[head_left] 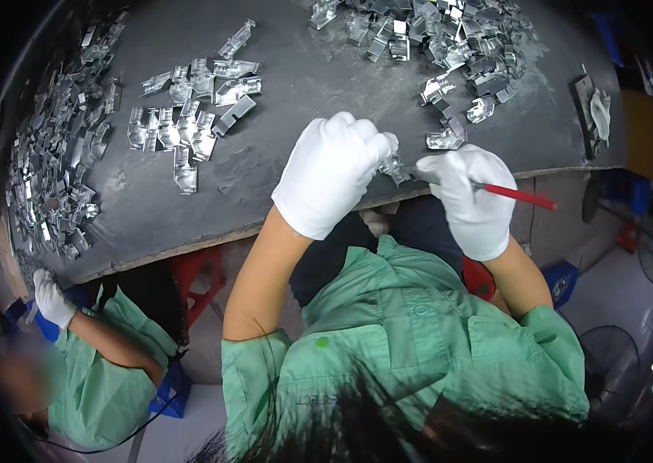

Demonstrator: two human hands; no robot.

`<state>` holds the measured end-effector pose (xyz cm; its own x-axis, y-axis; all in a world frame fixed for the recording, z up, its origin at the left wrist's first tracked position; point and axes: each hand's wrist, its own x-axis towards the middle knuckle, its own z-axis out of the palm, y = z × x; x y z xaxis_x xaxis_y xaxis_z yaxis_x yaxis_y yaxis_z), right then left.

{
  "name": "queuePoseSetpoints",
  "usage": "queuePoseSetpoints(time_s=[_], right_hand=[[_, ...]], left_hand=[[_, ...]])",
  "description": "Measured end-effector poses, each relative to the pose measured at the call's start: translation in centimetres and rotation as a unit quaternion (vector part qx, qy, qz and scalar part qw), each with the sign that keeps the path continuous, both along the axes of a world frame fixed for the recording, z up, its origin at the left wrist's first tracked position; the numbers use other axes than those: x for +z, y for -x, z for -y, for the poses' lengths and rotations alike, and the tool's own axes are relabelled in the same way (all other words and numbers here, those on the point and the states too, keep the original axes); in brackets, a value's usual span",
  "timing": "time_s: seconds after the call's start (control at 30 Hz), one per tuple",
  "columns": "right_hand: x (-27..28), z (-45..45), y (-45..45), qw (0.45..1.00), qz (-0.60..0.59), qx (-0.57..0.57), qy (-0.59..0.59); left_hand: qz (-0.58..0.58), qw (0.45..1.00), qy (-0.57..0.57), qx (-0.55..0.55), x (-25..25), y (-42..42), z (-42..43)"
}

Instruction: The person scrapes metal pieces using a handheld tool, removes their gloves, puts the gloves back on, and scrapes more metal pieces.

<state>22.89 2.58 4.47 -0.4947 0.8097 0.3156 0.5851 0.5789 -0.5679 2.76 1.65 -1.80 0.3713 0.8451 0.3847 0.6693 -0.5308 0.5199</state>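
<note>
My left hand [334,171], in a white glove, is closed around a small shiny, angular bracket-like part [394,169] just over the table's near edge. Also gloved in white, my right hand [475,197] grips a thin tool with a red handle [523,196]. The handle points out to the right, and the tool's greyish front end [421,174] is close to the part; whether they touch I cannot tell. Beyond my right hand lies a similar shiny part [447,139] on the dark table [288,85].
A loose group of shiny parts [180,127] lies left of my hands. More are heaped at the back right [458,38] and along the left side [56,162]. A co-worker's gloved hand [53,299] is at the lower left. A fan [609,361] stands lower right.
</note>
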Motion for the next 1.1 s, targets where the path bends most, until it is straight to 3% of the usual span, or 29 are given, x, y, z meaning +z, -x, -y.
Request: queuePoseSetpoints(time_s=[0.23,0.37,0.4,0.43,0.47,0.5,0.6,0.7,0.73,0.83,0.9,0.93,1.03,1.1], right_hand=[[-0.9,0.4,1.2,0.976,0.130,0.052,-0.164],[-1.1,-0.9,0.7,0.975,0.121,0.081,-0.165],[-0.6,-0.8,0.8,0.997,0.060,0.027,0.048],[-0.1,-0.8,0.9,0.955,-0.084,-0.078,0.275],[0.3,-0.7,1.1,0.870,-0.199,-0.207,0.400],[0.7,-0.4,1.0,0.891,-0.188,-0.208,0.357],[-0.2,-0.8,0.1,0.988,-0.078,-0.030,0.129],[0.1,-1.2,0.1,0.992,0.080,0.067,-0.071],[-0.8,-1.2,0.0,0.990,0.084,0.062,-0.095],[-0.8,-0.8,0.2,0.988,0.104,0.072,-0.087],[-0.6,-0.8,0.7,0.978,-0.080,-0.027,0.190],[0.5,-0.4,1.1,0.863,-0.209,-0.197,0.417],[1.5,0.4,-0.1,0.907,-0.160,-0.186,0.343],[1.4,0.4,-0.2,0.980,-0.052,-0.080,0.174]], left_hand=[[-0.002,1.000,-0.006,0.004,-0.1,0.0,0.0],[-0.030,1.000,0.004,0.005,0.0,0.0,0.0],[-0.030,1.000,0.006,0.007,0.0,0.0,0.1],[-0.030,1.000,0.006,0.008,0.0,-0.1,0.1],[-0.029,1.000,0.006,0.009,0.1,0.0,0.1],[-0.029,1.000,0.000,0.012,0.1,0.0,-0.1],[-0.027,1.000,0.002,0.005,0.0,0.0,0.2],[-0.019,1.000,0.003,0.000,0.1,0.0,-0.1],[-0.015,1.000,-0.001,0.001,0.2,0.0,0.0],[-0.025,1.000,-0.004,0.008,0.0,0.0,0.1],[-0.027,1.000,-0.002,0.005,0.0,-0.1,0.1],[-0.022,1.000,0.000,0.001,-0.1,0.0,0.0],[-0.005,1.000,-0.006,0.006,0.0,0.0,0.0],[0.009,1.000,-0.009,0.004,-0.1,0.0,0.1]])
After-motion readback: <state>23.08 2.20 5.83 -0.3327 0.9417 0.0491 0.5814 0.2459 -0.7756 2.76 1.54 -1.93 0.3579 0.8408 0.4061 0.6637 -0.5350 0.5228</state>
